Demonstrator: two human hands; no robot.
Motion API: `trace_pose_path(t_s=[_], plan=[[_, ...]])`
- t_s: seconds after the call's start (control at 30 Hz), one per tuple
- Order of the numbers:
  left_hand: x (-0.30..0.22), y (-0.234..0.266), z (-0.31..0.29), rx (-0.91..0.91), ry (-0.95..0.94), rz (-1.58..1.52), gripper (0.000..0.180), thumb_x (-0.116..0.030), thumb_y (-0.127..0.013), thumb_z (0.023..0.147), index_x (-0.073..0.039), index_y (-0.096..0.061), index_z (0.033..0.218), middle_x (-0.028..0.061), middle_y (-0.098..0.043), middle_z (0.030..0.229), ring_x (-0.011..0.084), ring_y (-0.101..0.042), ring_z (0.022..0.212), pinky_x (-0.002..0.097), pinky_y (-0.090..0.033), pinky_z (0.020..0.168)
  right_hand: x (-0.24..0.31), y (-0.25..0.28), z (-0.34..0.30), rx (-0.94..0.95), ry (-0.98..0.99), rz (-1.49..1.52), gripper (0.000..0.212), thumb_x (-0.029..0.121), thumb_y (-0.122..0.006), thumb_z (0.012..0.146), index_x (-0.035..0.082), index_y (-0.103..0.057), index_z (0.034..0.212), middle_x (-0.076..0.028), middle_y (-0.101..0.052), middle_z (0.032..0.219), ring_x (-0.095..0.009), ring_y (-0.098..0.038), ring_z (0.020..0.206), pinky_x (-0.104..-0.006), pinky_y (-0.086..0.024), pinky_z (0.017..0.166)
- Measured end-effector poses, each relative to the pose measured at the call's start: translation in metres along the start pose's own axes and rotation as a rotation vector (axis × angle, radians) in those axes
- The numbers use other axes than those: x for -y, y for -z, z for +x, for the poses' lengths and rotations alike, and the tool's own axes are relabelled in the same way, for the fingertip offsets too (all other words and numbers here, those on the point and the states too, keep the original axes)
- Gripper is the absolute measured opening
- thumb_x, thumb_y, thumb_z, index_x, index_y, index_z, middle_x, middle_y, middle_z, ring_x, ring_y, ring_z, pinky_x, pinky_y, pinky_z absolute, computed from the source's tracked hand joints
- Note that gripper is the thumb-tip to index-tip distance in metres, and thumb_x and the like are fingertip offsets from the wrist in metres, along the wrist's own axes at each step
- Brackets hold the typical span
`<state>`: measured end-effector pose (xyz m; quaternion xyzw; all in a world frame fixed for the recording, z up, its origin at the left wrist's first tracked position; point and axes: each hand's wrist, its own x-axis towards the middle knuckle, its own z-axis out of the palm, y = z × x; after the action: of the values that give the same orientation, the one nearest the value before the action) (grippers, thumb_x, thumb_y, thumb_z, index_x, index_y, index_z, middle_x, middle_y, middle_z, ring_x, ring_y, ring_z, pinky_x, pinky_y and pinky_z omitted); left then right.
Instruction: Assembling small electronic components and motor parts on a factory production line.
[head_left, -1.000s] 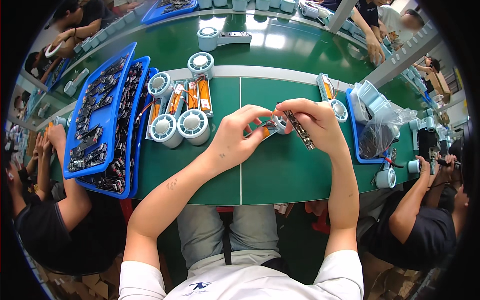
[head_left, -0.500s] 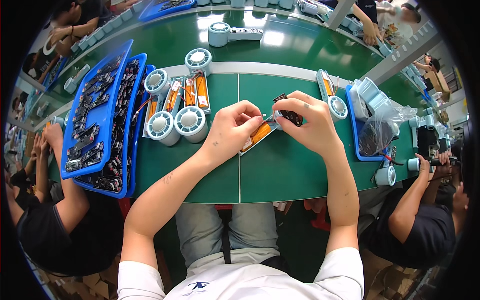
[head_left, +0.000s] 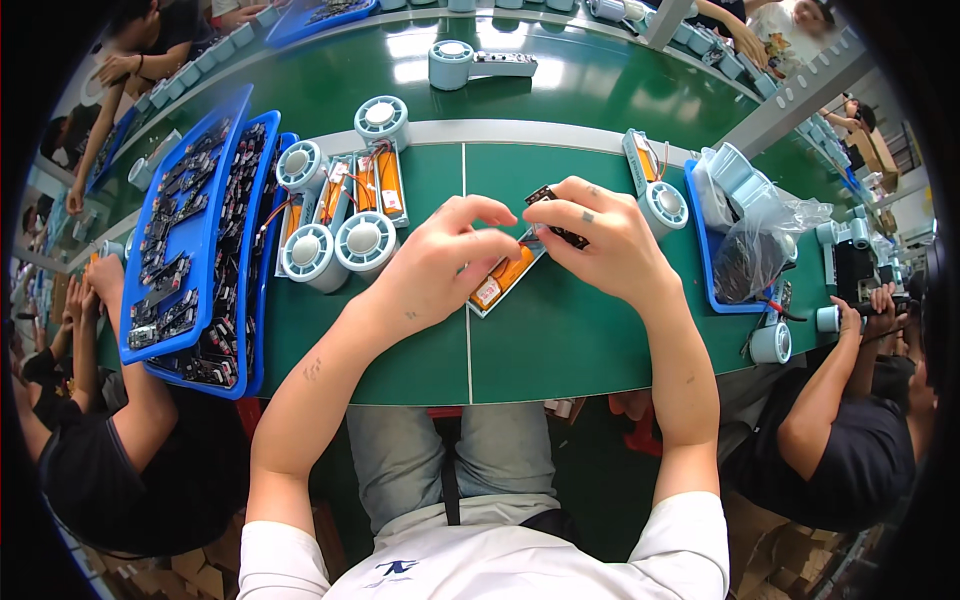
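Two bare hands are meeting over the middle of the green work table (head_left: 560, 340). Left hand (head_left: 440, 265) is lying with fingers curled and its thumb and forefinger pinched together on the near end of a small black circuit board (head_left: 556, 212). Right hand (head_left: 605, 245) is closing its fingertips on the far end of that same board, so both hands are clamped on one part. Directly beneath the board, an open pale-grey plastic handle shell with an orange battery inside (head_left: 503, 280) is resting on the table, partly hidden by the left hand's fingers; whether the board is touching the shell cannot be told.

Left of the shell, several round white-and-grey fan heads with open orange-filled handles (head_left: 340, 215) are lying side by side. Farther left of the shell, two blue plastic trays of small dark circuit boards (head_left: 195, 250) are standing along the table edge. Right of the shell, one more fan unit (head_left: 655, 190) is lying just beside a blue tray holding a clear plastic bag of parts (head_left: 755, 250). Beyond the shell, across the pale dividing strip, an assembled grey fan (head_left: 475, 65) is lying alone. Other people's arms are showing at both sides of the table.
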<state>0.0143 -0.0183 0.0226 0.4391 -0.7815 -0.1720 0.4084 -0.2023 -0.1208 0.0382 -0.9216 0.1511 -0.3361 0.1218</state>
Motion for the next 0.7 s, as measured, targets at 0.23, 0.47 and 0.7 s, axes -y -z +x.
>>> trace_pose_path(t_s=[0.23, 0.47, 0.7], plan=[[-0.014, 0.013, 0.014, 0.224, -0.278, 0.524, 0.036, -0.004, -0.069, 0.072, -0.012, -0.073, 0.106, 0.0053, -0.062, 0.114, 0.0248, -0.061, 0.105, 0.0374, -0.056, 0.089, 0.002, 0.001, 0.002, -0.067, 0.068, 0.017, 0.024, 0.003, -0.075, 0.077, 0.014, -0.069, 0.098, -0.004, -0.064, 0.086, -0.025, -0.066, 0.069, -0.0347, -0.055, 0.059], [-0.01, 0.016, 0.017, 0.33, -0.241, 0.558, 0.031, -0.009, -0.07, 0.073, -0.013, -0.073, 0.104, 0.0031, -0.061, 0.111, 0.0227, -0.06, 0.109, 0.0394, -0.055, 0.091, 0.002, 0.0, 0.002, -0.045, 0.069, 0.042, 0.028, 0.002, -0.077, 0.075, 0.013, -0.07, 0.099, -0.006, -0.065, 0.092, -0.027, -0.067, 0.072, -0.036, -0.056, 0.062], [-0.028, 0.018, 0.029, 0.441, -0.254, 0.622, 0.025, -0.015, -0.074, 0.075, -0.015, -0.073, 0.1, 0.0013, -0.062, 0.109, 0.0212, -0.059, 0.11, 0.0369, -0.053, 0.09, 0.001, 0.0, -0.002, -0.07, 0.068, 0.045, 0.025, 0.003, -0.073, 0.078, 0.014, -0.068, 0.1, -0.005, -0.064, 0.089, -0.026, -0.066, 0.071, -0.0359, -0.055, 0.061]])
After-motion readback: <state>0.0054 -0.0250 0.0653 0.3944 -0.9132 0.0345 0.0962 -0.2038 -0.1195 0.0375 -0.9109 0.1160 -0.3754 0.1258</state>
